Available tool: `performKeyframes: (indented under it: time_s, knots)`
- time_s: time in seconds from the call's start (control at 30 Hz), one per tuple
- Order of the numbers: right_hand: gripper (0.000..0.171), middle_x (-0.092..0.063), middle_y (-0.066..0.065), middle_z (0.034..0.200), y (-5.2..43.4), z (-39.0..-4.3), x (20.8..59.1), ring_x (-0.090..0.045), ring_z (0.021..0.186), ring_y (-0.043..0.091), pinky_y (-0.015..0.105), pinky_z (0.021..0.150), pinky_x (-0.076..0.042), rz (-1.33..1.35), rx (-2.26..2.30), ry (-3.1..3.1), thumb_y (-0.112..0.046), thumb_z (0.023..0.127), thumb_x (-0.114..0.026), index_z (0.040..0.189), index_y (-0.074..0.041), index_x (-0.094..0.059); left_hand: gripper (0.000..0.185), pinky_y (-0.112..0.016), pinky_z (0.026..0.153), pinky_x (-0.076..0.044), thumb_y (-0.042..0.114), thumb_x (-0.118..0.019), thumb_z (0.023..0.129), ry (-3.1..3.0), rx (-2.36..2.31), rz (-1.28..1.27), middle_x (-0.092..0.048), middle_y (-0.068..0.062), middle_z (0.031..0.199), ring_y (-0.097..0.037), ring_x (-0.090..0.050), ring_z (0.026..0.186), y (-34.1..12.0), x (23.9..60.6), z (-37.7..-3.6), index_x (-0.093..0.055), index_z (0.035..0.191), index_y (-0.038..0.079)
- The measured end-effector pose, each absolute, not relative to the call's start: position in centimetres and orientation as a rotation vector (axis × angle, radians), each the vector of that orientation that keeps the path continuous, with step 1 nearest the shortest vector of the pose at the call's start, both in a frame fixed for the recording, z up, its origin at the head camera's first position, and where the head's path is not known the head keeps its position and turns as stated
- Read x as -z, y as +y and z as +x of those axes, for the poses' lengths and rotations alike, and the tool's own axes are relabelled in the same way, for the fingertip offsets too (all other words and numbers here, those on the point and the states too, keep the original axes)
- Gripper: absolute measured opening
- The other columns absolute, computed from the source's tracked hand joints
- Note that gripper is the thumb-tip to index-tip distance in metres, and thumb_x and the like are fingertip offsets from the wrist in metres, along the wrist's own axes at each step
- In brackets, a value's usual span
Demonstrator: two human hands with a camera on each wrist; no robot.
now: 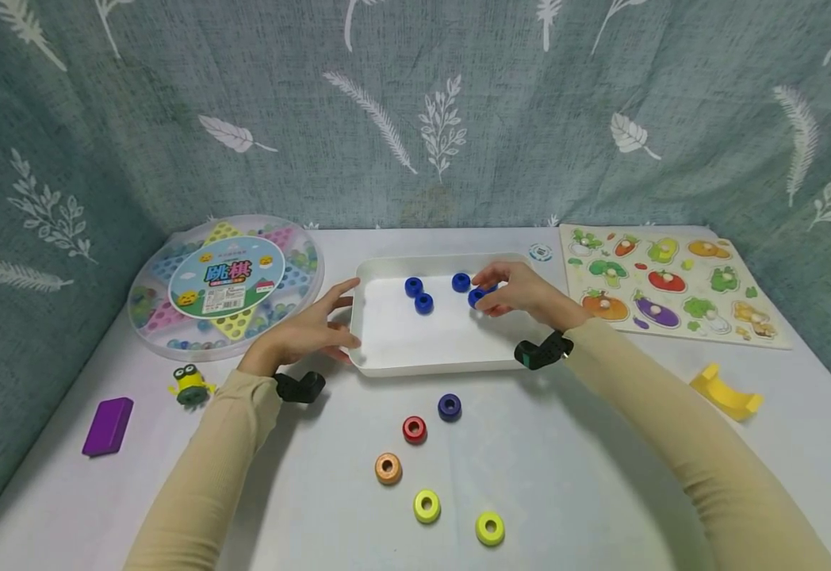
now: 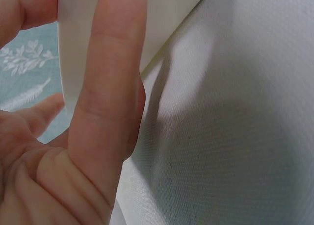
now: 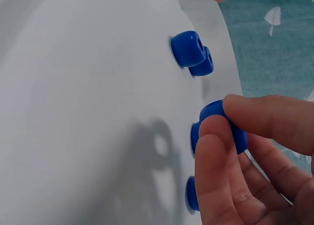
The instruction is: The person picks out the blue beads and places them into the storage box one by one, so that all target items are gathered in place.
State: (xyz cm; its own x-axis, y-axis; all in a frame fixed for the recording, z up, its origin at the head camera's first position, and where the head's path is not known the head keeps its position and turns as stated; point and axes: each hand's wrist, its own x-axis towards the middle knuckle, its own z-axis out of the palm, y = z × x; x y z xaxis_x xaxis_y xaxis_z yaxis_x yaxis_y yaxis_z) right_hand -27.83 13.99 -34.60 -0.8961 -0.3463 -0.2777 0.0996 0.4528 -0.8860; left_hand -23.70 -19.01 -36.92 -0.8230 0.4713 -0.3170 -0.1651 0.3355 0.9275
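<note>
A white tray (image 1: 444, 349) stands on the table between the hands. My left hand (image 1: 308, 325) holds its left end, fingers and thumb at the rim; in the left wrist view a long finger (image 2: 110, 87) lies along the tray's outer wall. Over the tray's right half, my right hand (image 1: 522, 292) pinches a blue ring (image 3: 212, 108) between thumb and fingertips. Other blue rings lie in the tray: one pair (image 1: 414, 287) left of its middle, another ring (image 1: 461, 282) beside the pinching fingers, and one (image 3: 191, 193) partly hidden by them.
Nearer on the table lie a dark blue ring (image 1: 449, 408), a red ring (image 1: 415, 430), an orange ring (image 1: 388, 469) and two yellow rings (image 1: 426, 506). A round game box (image 1: 226, 277), minion figure (image 1: 190, 387) and purple block (image 1: 108, 427) are left; a vegetable board (image 1: 665, 285) and yellow arch (image 1: 725, 392) are right.
</note>
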Motion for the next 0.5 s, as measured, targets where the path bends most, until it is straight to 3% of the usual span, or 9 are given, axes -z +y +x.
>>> performKeyframes:
  time_s: [0.5]
  knots:
    - [0.036,-0.054,0.012,0.099,13.89,-28.87,35.29,-0.059,0.072,0.012,0.024,0.067,-0.054,-0.091,1.305,2.306,0.001,0.082,-0.069,0.116,0.005,-0.057,0.101,-0.043,0.075,-0.055,0.000,-0.066,0.081,2.056,-1.524,0.259,-0.001,-0.014,0.156,-0.030,-0.054,0.102,-18.98,37.01,-23.82,0.000,0.153,0.027]
